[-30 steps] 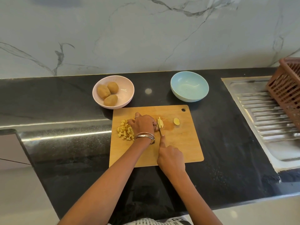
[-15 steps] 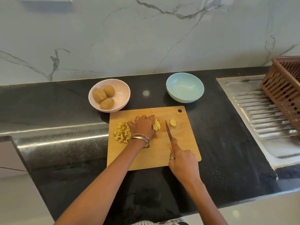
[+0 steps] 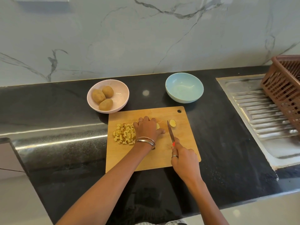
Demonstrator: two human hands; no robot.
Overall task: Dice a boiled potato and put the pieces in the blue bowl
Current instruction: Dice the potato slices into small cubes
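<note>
A wooden cutting board (image 3: pixel 181 148) lies on the black counter. My left hand (image 3: pixel 146 129) rests on it, covering sliced potato (image 3: pixel 157 126) that peeks out at its right. Left of that hand sits a pile of potato dice (image 3: pixel 124 133). My right hand (image 3: pixel 183 158) grips a knife (image 3: pixel 170 131), blade pointing away, held just right of the slices and apart from them. A small potato end piece (image 3: pixel 172 123) lies beside the blade tip. The blue bowl (image 3: pixel 184 87) stands behind the board with nothing in it.
A pink bowl (image 3: pixel 121 99) with three whole potatoes (image 3: pixel 103 97) stands at the board's back left. A steel sink drainboard (image 3: pixel 259 111) and a brown plastic basket (image 3: pixel 284 88) are at the right. A marble wall rises behind the counter.
My right hand drew the knife away from the potato to the right. My left hand closed over the slices and shifted them slightly left toward the dice.
</note>
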